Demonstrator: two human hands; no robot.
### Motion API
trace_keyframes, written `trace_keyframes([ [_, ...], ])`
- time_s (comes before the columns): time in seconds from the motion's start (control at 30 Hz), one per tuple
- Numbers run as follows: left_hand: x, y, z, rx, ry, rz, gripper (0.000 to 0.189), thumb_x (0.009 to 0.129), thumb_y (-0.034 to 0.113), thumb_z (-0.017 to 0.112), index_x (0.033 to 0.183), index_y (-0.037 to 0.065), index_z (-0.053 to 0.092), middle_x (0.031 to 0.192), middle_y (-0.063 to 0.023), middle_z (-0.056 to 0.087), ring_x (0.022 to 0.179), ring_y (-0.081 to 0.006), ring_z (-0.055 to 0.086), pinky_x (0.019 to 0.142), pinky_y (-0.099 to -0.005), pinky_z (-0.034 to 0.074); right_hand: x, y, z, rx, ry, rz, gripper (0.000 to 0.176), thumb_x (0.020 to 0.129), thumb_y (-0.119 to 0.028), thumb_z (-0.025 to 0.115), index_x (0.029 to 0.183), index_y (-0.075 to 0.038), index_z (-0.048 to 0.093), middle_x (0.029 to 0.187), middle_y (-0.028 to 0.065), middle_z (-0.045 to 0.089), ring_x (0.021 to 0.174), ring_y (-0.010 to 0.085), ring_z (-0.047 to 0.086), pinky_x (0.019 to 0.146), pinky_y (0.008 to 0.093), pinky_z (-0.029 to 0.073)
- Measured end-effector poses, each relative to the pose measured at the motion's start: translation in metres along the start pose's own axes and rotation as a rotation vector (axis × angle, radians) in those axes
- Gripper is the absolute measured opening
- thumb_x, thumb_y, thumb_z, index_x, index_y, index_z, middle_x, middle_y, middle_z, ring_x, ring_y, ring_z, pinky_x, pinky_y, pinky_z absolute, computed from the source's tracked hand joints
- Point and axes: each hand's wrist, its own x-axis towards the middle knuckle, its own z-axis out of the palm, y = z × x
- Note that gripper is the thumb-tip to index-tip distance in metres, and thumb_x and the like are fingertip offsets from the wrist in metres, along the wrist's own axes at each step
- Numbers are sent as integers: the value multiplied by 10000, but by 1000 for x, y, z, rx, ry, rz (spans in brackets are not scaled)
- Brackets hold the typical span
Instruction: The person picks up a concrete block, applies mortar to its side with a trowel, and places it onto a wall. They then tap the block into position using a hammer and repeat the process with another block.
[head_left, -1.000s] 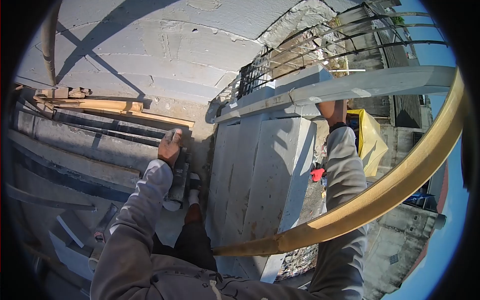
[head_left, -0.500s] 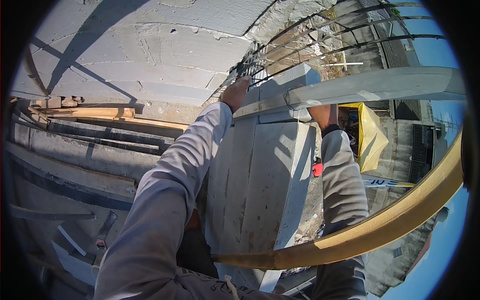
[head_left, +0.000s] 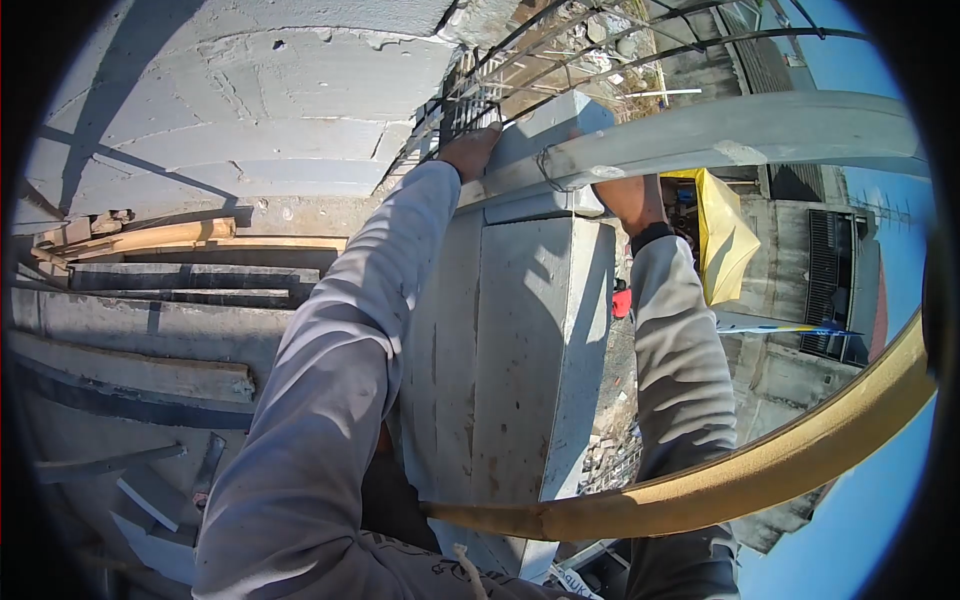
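A light grey concrete block (head_left: 545,128) sits on top of a narrow wall of the same blocks (head_left: 515,330), toward its far end. My left hand (head_left: 472,153) presses against the block's left side, fingers partly closed around its edge. My right hand (head_left: 628,200) is on the opposite side, with its fingertips hidden behind the block and a grey beam. Together the hands clasp the block. The long grey beam (head_left: 720,140) crosses over it between my hands, with thin wire (head_left: 547,170) tied around it.
A wooden pole (head_left: 700,470) curves across the lower right. Steel rebar (head_left: 640,65) projects beyond the wall's far end. A plastered block wall (head_left: 270,100) stands at upper left, with planks (head_left: 160,240) below it. On the right, a drop leads down to a yellow tarp (head_left: 725,235).
The view has shifted, so the wall, beam and rebar appear higher and farther left. Both hands stay at the block's sides; any movement of the block itself is hard to make out.
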Motion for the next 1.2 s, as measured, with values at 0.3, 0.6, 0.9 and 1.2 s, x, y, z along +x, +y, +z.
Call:
trace_keyframes([
  [0.3, 4, -15, 11, 71, 74, -25, 644, 938, 490, 196, 1249, -17, 442, 1264, -222, 476, 1193, -338, 431, 1009, -356, 297, -17, 2, -14, 463, 82, 140, 277, 839, -198, 484, 1012, -12, 596, 1013, 246, 595, 981, 417, 534, 799, 423, 446],
  [0.6, 13, -39, 24, 56, 118, -51, 627, 918, 525, 238, 1289, 52, 414, 1296, -174, 462, 1207, -303, 427, 1012, -344, 296, -16, -13, -35, 523, 1, 285, 335, 862, -243, 451, 984, 37, 587, 955, 291, 582, 952, 443, 527, 800, 437, 449],
  [0.9, -13, -5, 6, 128, 75, -86, 616, 893, 563, 257, 1297, 130, 426, 1222, -206, 519, 1146, -355, 479, 966, -386, 347, -29, -14, -8, 320, 43, 220, 352, 886, -234, 430, 979, 84, 548, 868, 300, 594, 885, 434, 564, 749, 431, 463],
  [1.2, -15, -11, 11, 75, 155, 6, 619, 882, 571, 279, 1281, 129, 449, 1202, -216, 530, 1125, -367, 491, 953, -393, 357, -23, -23, -28, -184, -47, -134, 193, 736, -28, 492, 903, 51, 546, 746, 160, 606, 693, 270, 610, 618, 331, 487],
])
